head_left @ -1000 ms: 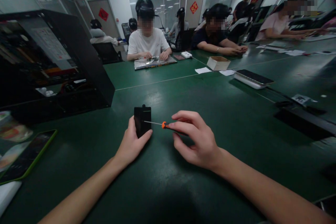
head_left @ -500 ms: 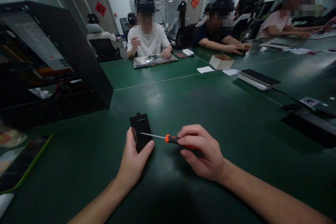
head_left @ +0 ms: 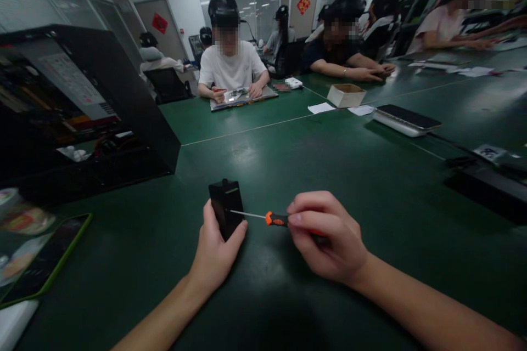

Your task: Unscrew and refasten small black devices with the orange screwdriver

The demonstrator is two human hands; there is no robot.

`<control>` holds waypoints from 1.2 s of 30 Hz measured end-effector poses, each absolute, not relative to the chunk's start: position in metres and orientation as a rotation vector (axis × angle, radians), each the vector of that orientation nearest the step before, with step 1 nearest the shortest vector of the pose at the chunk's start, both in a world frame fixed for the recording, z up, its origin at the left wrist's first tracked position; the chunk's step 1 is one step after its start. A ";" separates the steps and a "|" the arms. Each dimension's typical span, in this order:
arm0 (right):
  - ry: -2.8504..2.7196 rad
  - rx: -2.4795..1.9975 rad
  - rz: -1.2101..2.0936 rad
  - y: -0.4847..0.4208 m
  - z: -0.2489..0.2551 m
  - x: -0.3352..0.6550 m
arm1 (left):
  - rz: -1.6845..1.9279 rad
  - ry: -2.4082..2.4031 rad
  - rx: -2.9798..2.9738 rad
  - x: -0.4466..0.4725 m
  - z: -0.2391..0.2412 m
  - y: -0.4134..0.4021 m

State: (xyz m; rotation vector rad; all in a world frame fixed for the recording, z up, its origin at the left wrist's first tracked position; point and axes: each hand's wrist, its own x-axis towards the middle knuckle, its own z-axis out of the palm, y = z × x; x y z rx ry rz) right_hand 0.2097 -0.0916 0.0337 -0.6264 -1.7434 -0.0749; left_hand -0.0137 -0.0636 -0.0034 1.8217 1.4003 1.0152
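A flat black rectangular case (head_left: pixel 229 204) with a small tab on its far end stands tilted over the green table. My left hand (head_left: pixel 217 244) is closed round its near end, thumb on the right edge and fingers on the left. In my right hand (head_left: pixel 329 236) is a screwdriver (head_left: pixel 278 219) with an orange and black handle, pinched between thumb and fingers. Its thin shaft points left, and the tip meets the face of the case near the middle. Whether a screw sits under the tip is too small to tell.
An open black computer case (head_left: pixel 144 115) stands at the left. Below it lies a phone with a green edge (head_left: pixel 53 263). Across the green table (head_left: pixel 263 159) a person in white (head_left: pixel 233 66) handles a flat panel. A small box (head_left: pixel 346 96) and a black-topped device (head_left: pixel 407 118) are further right.
Both hands, the case and the screwdriver appear slightly further right, as the view has shifted too. The tip stays on the case. The person opposite has lowered a hand to the panel.
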 end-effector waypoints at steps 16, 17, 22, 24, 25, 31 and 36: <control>-1.741 -0.580 -0.153 -0.086 0.035 0.210 | 1.022 1.310 1.857 -0.017 -0.006 -0.061; -1.755 -0.567 -0.157 -0.086 0.035 0.210 | 1.021 1.302 1.855 -0.017 -0.006 -0.061; -1.824 -0.639 -0.189 -0.083 0.033 0.217 | 1.033 1.279 1.843 -0.018 -0.005 -0.061; -1.831 -0.766 -0.261 -0.080 0.034 0.222 | 1.039 1.293 1.853 -0.018 -0.004 -0.061; -1.834 -0.810 -0.296 -0.080 0.035 0.224 | 1.042 1.304 1.864 -0.018 -0.003 -0.061; -1.987 -0.550 -0.317 -0.081 0.035 0.222 | 1.102 1.362 1.874 -0.019 -0.003 -0.059; -2.009 -0.542 -0.226 -0.087 0.029 0.213 | 1.078 1.332 1.848 -0.020 -0.006 -0.057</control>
